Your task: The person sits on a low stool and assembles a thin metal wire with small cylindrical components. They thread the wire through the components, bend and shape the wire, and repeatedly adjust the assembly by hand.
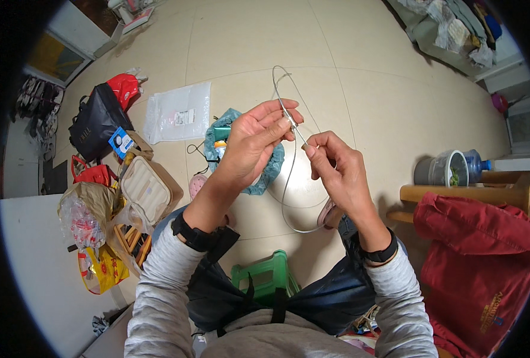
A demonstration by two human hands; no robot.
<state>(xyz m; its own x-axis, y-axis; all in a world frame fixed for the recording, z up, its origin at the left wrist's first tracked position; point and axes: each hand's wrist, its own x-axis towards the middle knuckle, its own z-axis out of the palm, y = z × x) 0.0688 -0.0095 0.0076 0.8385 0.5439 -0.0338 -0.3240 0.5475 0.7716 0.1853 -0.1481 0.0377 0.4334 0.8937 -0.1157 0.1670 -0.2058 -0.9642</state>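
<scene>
A thin silvery-grey cable (pixel 283 201) bends in wide loops in front of me, above the tiled floor. My left hand (pixel 247 140) pinches it between thumb and fingertips, beside a small metal-looking piece (pixel 293 126) too tiny to make out fully. Thumb and index finger of my right hand (pixel 341 173) close on a straight stretch of the same cable, just below and right of the left fingertips. One loop rises above the hands; another hangs toward my right shoe. Beneath my left hand stands a container lined with a teal plastic bag (pixel 271 173), partly hidden, with packaged items inside.
A green plastic stool (pixel 281 258) is between my legs. Leftward lie a clear plastic mailer (pixel 178 113), a black bag (pixel 101 122), a beige case (pixel 147 186) and a yellow bag (pixel 102 269). On the right, red fabric (pixel 479 256) hangs by a wooden stool (pixel 464 195) carrying a grey bucket (pixel 432 172).
</scene>
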